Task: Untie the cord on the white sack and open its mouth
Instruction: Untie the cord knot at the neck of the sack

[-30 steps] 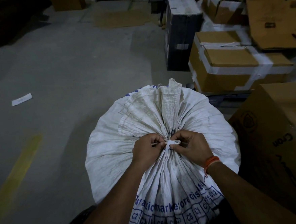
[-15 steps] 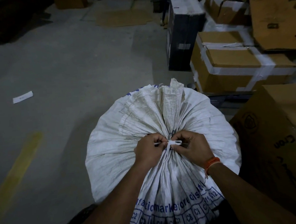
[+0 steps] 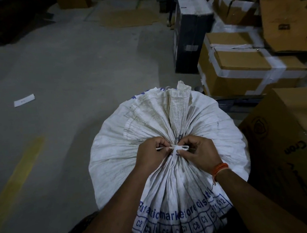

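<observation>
A large white woven sack (image 3: 213,130) with blue print stands on the floor in front of me, its mouth gathered into tight pleats. A flat white cord (image 3: 177,147) is knotted around the gathered neck. My left hand (image 3: 150,155) pinches the cord's left end just beside the knot. My right hand (image 3: 200,154) pinches the cord at the knot, where a small loop sticks out to the right. The mouth is still bunched shut, and its free fabric fans away from me beyond the knot.
Taped cardboard boxes (image 3: 245,68) and a dark box (image 3: 191,33) are stacked at the right, with another brown carton (image 3: 285,143) close beside the sack. Grey concrete floor (image 3: 64,77) lies to the left, with a paper strip (image 3: 24,100) and a yellow line (image 3: 17,175).
My left hand has drawn slightly left, so a short stretch of cord now shows between it and the knot. The sack has stayed put.
</observation>
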Available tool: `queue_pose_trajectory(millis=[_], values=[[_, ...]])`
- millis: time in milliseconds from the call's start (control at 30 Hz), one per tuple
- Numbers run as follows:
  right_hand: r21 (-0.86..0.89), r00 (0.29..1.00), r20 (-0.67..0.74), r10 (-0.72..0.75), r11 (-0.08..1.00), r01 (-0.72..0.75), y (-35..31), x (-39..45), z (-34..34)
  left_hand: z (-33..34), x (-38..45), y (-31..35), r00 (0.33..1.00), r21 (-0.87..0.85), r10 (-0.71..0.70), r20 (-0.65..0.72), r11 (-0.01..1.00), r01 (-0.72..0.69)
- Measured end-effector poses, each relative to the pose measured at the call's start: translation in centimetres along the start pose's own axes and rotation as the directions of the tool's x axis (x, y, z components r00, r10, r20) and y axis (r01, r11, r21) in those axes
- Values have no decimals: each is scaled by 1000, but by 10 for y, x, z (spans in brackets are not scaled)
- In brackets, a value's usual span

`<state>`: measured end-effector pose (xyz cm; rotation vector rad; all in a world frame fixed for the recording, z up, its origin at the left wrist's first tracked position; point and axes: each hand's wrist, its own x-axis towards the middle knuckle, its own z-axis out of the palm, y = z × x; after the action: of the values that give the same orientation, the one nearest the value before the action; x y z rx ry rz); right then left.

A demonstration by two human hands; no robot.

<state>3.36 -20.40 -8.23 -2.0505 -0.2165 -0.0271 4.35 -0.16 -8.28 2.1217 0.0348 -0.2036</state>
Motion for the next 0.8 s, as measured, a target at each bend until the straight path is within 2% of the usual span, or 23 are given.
queue_pose_trajectory(millis=[800], values=[[13, 1000, -6, -7, 1000, 8, -1, 0, 1, 2, -2, 3, 1000, -12, 28, -15, 1000, -28]])
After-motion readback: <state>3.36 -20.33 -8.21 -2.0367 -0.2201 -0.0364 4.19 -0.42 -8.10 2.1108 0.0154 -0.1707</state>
